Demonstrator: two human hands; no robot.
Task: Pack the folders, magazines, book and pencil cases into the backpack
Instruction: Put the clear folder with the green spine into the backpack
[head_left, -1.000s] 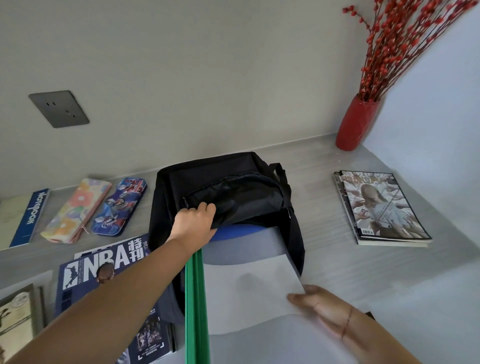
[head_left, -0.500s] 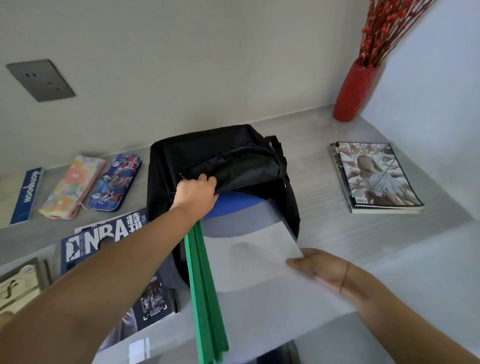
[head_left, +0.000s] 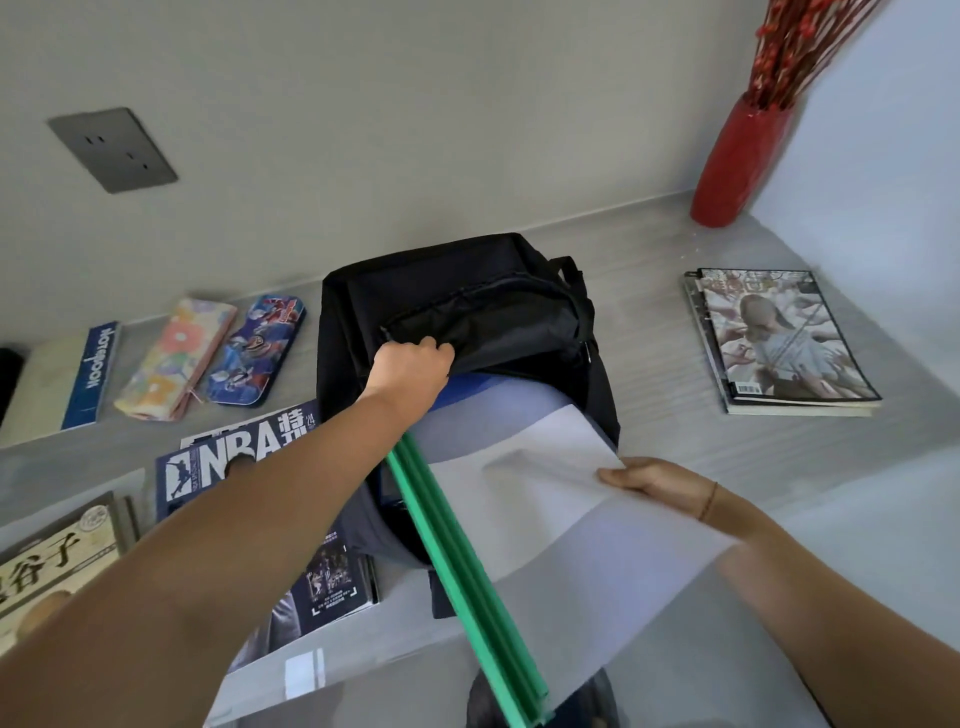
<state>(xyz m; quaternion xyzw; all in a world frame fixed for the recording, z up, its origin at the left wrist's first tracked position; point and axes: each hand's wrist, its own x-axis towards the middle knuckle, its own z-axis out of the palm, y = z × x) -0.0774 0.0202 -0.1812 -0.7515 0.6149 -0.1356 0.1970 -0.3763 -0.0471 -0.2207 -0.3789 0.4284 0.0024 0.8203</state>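
Head view shows the left hand with its grip clamped on the upper flap of the black backpack, lifting it so the mouth stays open toward the person. The right hand has its grip closed on the right edge of the green-spined folder. Compared with 1 second ago, this folder has slid further forward. Its front corner is now inside the mouth, above what seems a blue folder already in the backpack, and its rear end has come into sight. Most of its length is still outside, so I judge this step only partly done. Left of the backpack wait the floral pencil case, the blue pencil case, a blue book and the NBA magazine. Right of the backpack lies 1 more magazine.
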